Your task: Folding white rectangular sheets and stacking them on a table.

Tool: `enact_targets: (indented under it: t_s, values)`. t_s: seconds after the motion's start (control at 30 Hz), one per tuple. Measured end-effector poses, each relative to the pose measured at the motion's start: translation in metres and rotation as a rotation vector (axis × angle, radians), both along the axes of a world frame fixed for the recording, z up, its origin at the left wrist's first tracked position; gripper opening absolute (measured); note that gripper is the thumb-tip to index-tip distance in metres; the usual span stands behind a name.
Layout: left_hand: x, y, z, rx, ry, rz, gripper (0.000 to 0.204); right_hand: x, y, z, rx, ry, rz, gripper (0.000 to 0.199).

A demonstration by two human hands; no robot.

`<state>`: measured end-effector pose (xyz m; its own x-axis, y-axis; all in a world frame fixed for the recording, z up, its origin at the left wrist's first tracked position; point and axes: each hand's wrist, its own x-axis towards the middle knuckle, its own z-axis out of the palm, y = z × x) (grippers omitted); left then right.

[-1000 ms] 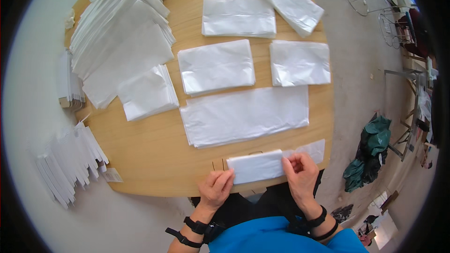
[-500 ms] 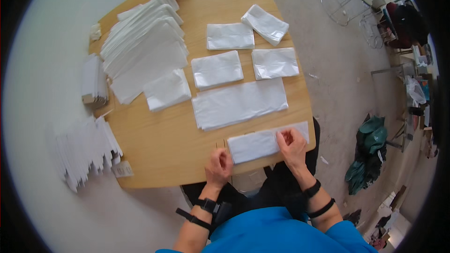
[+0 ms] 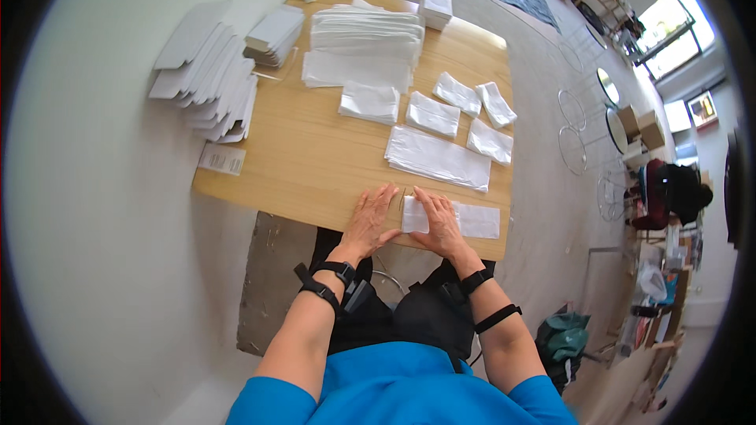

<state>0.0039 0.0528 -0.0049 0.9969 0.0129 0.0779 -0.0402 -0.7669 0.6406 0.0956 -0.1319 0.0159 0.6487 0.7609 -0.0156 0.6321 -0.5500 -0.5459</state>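
A long white folded sheet (image 3: 479, 221), thin and slightly shiny, lies flat along the table's near edge. My right hand (image 3: 442, 228) rests on its left part, fingers stretched out and partly covering it. Just left of the sheet, my left hand (image 3: 367, 222) lies on the bare wood with fingers extended and thumb pointing toward the right hand. Neither hand grips anything. Beyond the hands lies a wider white stack of folded sheets (image 3: 438, 159). Smaller folded white bundles sit past it, among them one bundle (image 3: 432, 114) and another (image 3: 490, 142).
A large fanned pile of white sheets (image 3: 362, 47) covers the table's far part, near a white box-shaped stack (image 3: 436, 8). Flat white cartons (image 3: 209, 79) stand at the left by the wall. A printed card (image 3: 222, 159) lies at the left edge. Another person (image 3: 673, 197) sits far right.
My right hand has moved left along the sheet, its fingers going from pinched to stretched out. My left hand has uncurled and lies flat. The view has swung, showing more room on the right.
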Motion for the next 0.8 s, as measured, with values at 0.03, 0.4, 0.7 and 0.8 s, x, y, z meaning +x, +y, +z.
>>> enact_targets:
  t_s: [0.03, 0.4, 0.7, 0.8]
  values:
    - [-0.001, 0.0, -0.002, 0.014, 0.001, -0.011, 0.093, -0.001, 0.001, -0.001, 0.013, -0.011, -0.01, 0.093]
    - [0.004, -0.003, -0.007, -0.036, -0.066, 0.025, 0.082, -0.008, -0.001, 0.003, 0.075, -0.101, -0.073, 0.079]
    - [0.032, -0.037, 0.022, -0.962, 0.279, 0.343, 0.029, -0.01, -0.06, 0.023, 1.166, 1.062, -0.871, 0.036]
    - [0.058, -0.049, 0.009, -1.25, 0.532, 0.275, 0.029, 0.004, -0.062, -0.001, 1.234, 1.359, -0.89, 0.036]
